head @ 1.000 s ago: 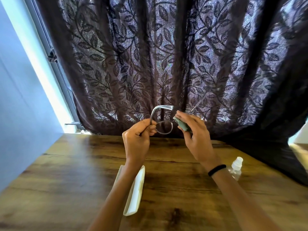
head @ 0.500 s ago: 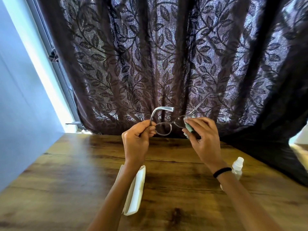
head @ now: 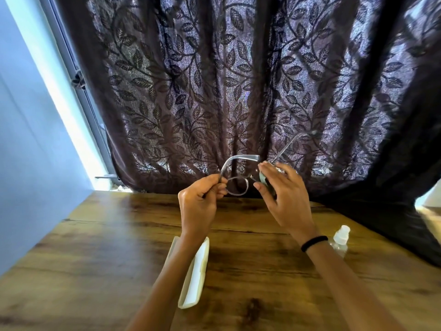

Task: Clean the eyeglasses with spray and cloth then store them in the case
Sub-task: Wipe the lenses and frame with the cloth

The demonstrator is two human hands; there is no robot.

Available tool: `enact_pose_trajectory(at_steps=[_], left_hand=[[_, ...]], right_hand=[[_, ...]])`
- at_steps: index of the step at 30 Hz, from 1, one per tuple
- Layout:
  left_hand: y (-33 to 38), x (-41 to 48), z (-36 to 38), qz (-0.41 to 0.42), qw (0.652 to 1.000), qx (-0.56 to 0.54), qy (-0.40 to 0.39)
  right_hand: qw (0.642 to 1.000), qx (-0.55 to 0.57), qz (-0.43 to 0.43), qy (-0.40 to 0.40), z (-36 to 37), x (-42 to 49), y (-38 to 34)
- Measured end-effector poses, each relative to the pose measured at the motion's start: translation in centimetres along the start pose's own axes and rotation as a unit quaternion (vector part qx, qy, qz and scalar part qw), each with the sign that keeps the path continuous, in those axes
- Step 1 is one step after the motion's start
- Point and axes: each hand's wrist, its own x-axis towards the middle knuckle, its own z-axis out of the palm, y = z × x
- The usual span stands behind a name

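Left hand (head: 199, 204) grips eyeglasses (head: 236, 185) by frame, raised above surface (head: 95, 247) — right hand (head: 284, 199) pinches cloth (head: 262, 179) on lens. Open case (head: 194, 275) mid-surface; spray bottle (head: 340, 240) near right edge.

Two bare hands, left hand (head: 198, 206) and right hand (head: 286, 199), each on a bare forearm that runs back from the wrist to the bottom edge of view; left forearm (head: 162, 283) slim, right forearm (head: 346, 283) likewise. One item worn: thin black band (head: 310, 243), round-corded like an elastic hair tie, snug round the right wrist just behind the hand. Nails at the right hand's fingertips (head: 262, 165) look short and plain; the left hand's cannot be made out.
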Motion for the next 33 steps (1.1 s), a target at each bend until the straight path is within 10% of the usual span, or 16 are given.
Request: enact_pose_trajectory(at_steps=[19,25,33], left_hand=[[0.3,-0.3,0.0,-0.039,0.999,0.014,0.023],[-0.4,0.2,-0.5,-0.064,0.997,0.042,0.032],[-0.2,0.4,-0.8,-0.051,0.997,0.061,0.026]], right_hand=[[0.966,0.232,0.106,0.043,0.1,-0.4,-2.0],[0.881,0.431,0.185,-0.065,-1.5,0.5,-1.6],[0.751,0.553,0.358,0.048,-1.7,0.1,-1.0]])
